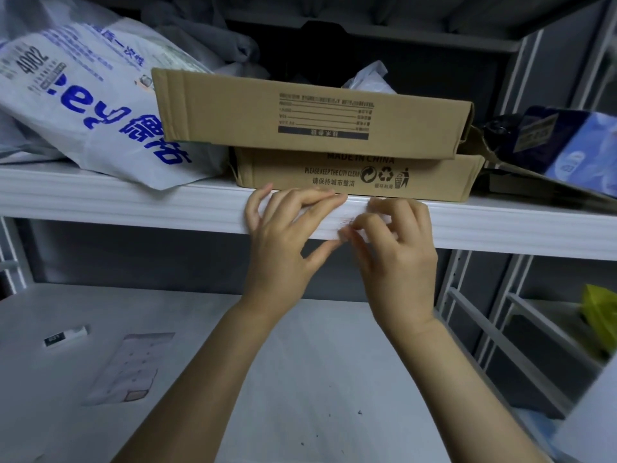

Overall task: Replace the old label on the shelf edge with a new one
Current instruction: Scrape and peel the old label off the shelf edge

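Up at the shelf edge (pixel 133 208), the left hand (pixel 283 235) presses flat, fingers straight. The right hand (pixel 394 255) curls, thumb meeting forefinger (label between them? cannot tell).

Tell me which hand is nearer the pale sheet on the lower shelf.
Left. The left hand is above and right of the pale sheet; the right hand is farther right.

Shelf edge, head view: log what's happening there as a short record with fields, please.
left hand: fingers flat against the shelf edge
right hand: fingers curled, thumb and forefinger pinching at the edge; what they hold is too small to tell
on shelf: two stacked cardboard boxes, plastic bag to their left
below: paper sheet lying on the lower shelf
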